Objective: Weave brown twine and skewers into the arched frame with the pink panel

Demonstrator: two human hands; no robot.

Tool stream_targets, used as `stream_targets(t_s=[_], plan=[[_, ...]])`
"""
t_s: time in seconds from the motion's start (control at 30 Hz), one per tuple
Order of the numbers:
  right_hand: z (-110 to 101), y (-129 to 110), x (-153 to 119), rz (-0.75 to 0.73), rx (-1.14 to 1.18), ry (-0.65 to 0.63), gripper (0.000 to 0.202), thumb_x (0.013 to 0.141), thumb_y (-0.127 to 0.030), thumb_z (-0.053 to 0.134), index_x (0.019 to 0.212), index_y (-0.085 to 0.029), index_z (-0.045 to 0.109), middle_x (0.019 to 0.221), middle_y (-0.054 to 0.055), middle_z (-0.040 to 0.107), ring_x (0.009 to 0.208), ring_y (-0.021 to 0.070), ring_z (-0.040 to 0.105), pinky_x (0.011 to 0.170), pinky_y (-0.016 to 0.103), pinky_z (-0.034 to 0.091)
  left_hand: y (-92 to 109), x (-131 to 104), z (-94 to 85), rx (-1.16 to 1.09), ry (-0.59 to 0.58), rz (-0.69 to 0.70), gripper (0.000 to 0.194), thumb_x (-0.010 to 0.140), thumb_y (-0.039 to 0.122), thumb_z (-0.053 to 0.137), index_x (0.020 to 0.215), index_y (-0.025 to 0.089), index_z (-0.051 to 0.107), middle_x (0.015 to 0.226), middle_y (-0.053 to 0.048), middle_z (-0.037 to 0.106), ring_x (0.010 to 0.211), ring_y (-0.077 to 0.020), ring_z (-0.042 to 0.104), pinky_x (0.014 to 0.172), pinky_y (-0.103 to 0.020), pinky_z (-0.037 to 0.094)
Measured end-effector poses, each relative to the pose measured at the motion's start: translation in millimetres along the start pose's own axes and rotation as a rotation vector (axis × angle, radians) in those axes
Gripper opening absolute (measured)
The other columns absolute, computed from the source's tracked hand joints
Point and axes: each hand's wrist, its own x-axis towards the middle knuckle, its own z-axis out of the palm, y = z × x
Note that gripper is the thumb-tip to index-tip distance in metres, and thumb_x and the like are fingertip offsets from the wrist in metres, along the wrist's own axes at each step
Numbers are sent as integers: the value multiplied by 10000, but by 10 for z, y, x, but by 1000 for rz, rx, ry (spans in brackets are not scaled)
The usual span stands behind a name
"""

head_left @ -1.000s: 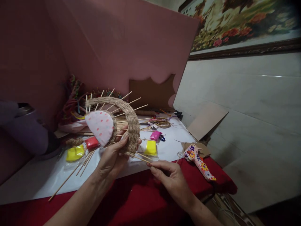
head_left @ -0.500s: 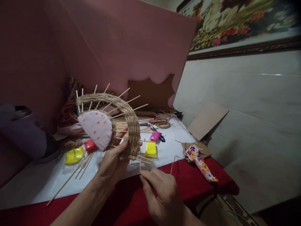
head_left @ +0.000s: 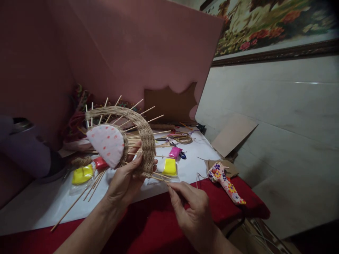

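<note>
My left hand (head_left: 124, 181) grips a half-round woven twine frame (head_left: 147, 143) by its lower right part, thumb in front and fingertips behind. Thin wooden sticks stick out beyond its band like rays. Inside the band sits a half circle of pale cloth (head_left: 106, 144) with red dots. Just below the band's lower end, my right hand (head_left: 191, 208) is closed in a pinch of thumb and forefinger. A thin strand, apparently twine, runs from the pinch toward the lowest sticks; its tip is hidden by the fingers.
Yellow packets (head_left: 170, 167), a pink packet (head_left: 175, 152), scissors (head_left: 182, 155) and loose sticks (head_left: 70, 210) lie on the white tabletop. A flower-patterned glue gun (head_left: 225, 181) rests at the right edge. A purple appliance (head_left: 29, 151) stands left; brown cardboard (head_left: 169, 104) leans behind.
My right hand has moved right and slightly up, drawing the strand sideways from the frame's lower end. My left hand and the woven frame have shifted slightly left.
</note>
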Motion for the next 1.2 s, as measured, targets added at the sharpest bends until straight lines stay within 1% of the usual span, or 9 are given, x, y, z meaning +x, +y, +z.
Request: stream_targets(t_s=[0.2,0.3,0.4,0.53,0.63,0.73,0.9,1.03,1.2], plan=[[-70,-23,38,80,16,-2,148,868,-168,509,770,-160,619,587,-10,540,501,93,463,499,211,342,-20,-19,53,38,-24,55,515,806,10,525,1266,242,532,957,-37,714,704,-168,695,687,-308,589],[-102,-47,79,106,27,1,153,863,-177,516,749,-158,616,559,-22,499,478,86,415,476,212,313,-37,-34,57,66,-47,69,517,798,20,543,1266,238,534,951,-41,714,711,-188,699,641,-305,591],[-105,-95,109,111,56,8,154,857,-173,523,738,-150,618,550,-24,485,470,81,398,469,211,309,-53,-41,47,76,-47,73,514,800,33,552,1269,241,532,960,-43,715,717,-190,701,616,-280,583],[-32,-167,110,84,106,-12,160,850,-153,520,727,-142,623,540,-22,488,472,84,411,467,212,318,-59,-45,42,72,-25,89,511,803,34,558,1266,247,536,955,-34,720,735,-178,702,657,-273,581],[55,-188,92,53,160,6,144,847,-131,512,767,-133,631,584,0,540,506,96,469,498,214,362,-63,-47,50,50,6,99,509,808,27,547,1263,254,539,972,-27,719,754,-169,696,700,-298,584],[133,-183,69,27,192,27,132,844,-108,510,810,-129,636,634,21,590,552,107,531,537,213,403,-69,-39,56,34,18,87,497,815,35,543,1251,273,548,987,-13,717,722,-156,693,675,-280,582],[233,-156,7,9,196,37,129,830,-89,522,841,-141,639,638,16,604,553,106,554,533,204,408,-69,-15,44,11,0,75,465,846,69,524,1254,291,541,959,-7,722,728,-168,702,664,-276,579],[279,-105,-32,51,208,31,133,837,-114,525,825,-147,652,650,21,622,564,109,566,537,202,412,-62,-20,41,4,23,62,441,861,95,523,1257,287,534,908,-15,730,734,-163,703,649,-263,576],[330,-32,-17,168,259,-5,160,850,-167,525,797,-163,676,651,15,643,564,114,571,549,202,430,-66,-27,56,-4,50,39,427,866,93,513,1240,297,543,915,-13,729,675,-151,700,583,-247,567]])
